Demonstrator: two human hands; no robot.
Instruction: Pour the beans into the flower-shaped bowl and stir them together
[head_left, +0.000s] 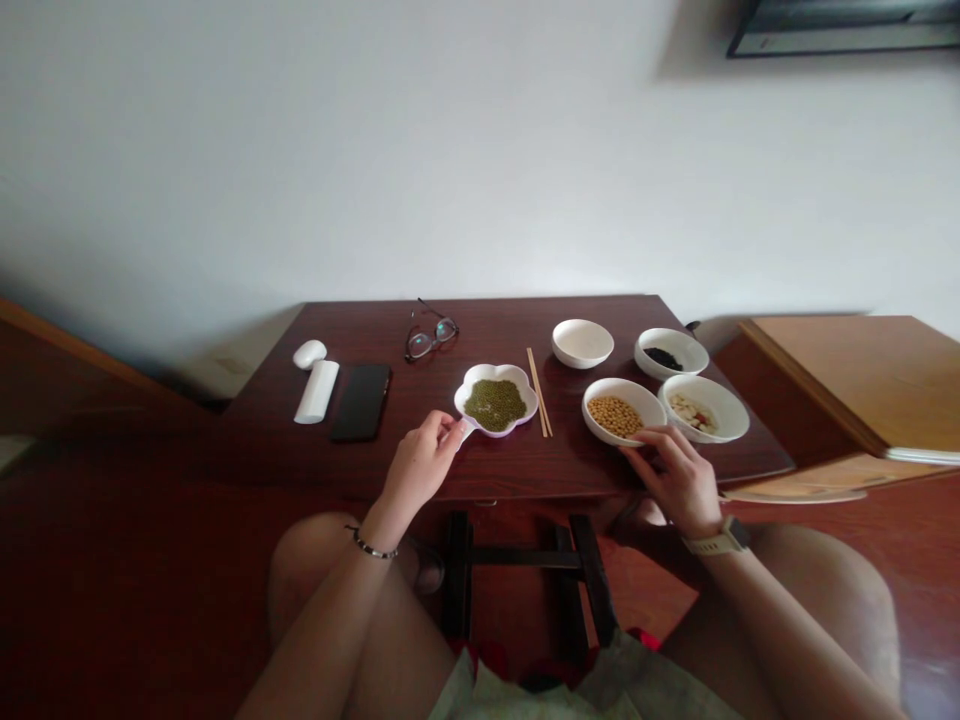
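My left hand (421, 462) pinches the short handle of a white flower-shaped dish (525, 398) filled with green mung beans. My right hand (677, 475) rests at the near rim of a white bowl of yellow soybeans (621, 414), fingers curled against its edge. A pair of wooden chopsticks (538, 404) lies between the two dishes. Behind them stand an empty white bowl (582, 342), a bowl with dark seeds (670, 353) and a bowl with pale pieces (703, 408).
A dark wooden low table (525, 465) carries glasses (430, 336), a black phone (362, 400) and a white remote-like device (315, 383) on the left. A lighter wooden surface (862, 385) stands to the right. My bare knees sit under the table's near edge.
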